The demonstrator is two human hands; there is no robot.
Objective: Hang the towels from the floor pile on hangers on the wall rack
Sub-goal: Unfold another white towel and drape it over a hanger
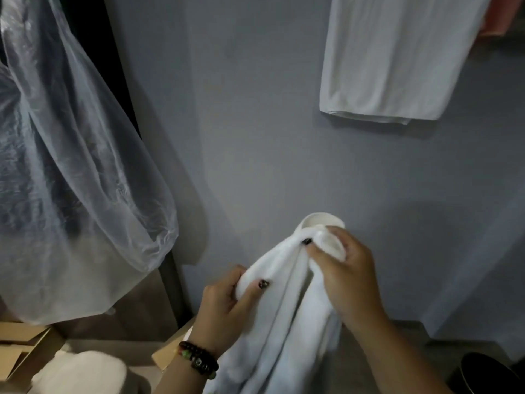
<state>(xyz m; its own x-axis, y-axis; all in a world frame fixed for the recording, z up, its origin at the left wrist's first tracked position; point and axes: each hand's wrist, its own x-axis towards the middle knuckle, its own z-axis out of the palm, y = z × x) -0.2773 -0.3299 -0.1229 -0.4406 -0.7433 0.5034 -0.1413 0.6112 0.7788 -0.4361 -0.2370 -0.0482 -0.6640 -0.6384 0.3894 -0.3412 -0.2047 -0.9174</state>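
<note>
Head view: both hands grip a white terry towel (284, 308) before the grey wall (255, 137); left hand (224, 305) holds an edge, right hand (341, 268) perhaps clasps a white hanger, spreading the cloth for hanging.

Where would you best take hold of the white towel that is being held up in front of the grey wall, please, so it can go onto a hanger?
Probably along its top edge, from above. The white towel hangs bunched in long vertical folds, so its weight drops below that edge. The left hand and right hand already pinch it there, apart; spreading them should open it flat.
</note>
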